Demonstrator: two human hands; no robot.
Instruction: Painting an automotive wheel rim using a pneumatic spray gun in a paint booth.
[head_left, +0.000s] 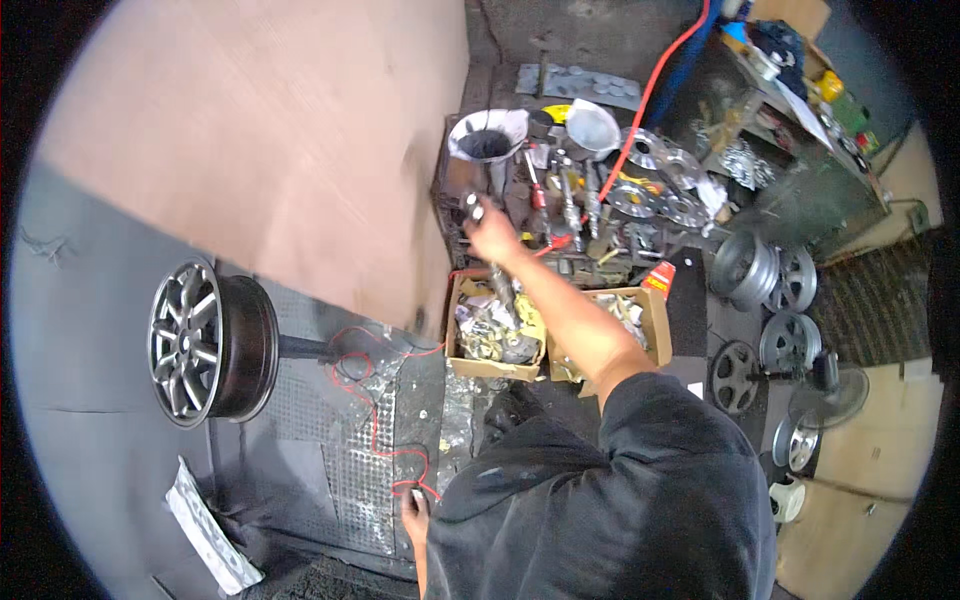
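My right hand reaches forward over the near left part of a cluttered workbench. Its fingers are closed round a dark tool with a shiny end, too blurred to name. Beyond it stands a bucket with a white liner and dark contents. Low at the left, my left hand is closed at the end of a thin red hose, by a small pale fitting. A multi-spoke wheel rim with a dark barrel is mounted upright on a shaft to the left.
Two cardboard boxes of scraps stand before the bench. Hand tools, metal discs and a white bowl crowd the benchtop. A thicker red hose hangs across it. Several rims are stacked at right; a pale panel fills the upper left.
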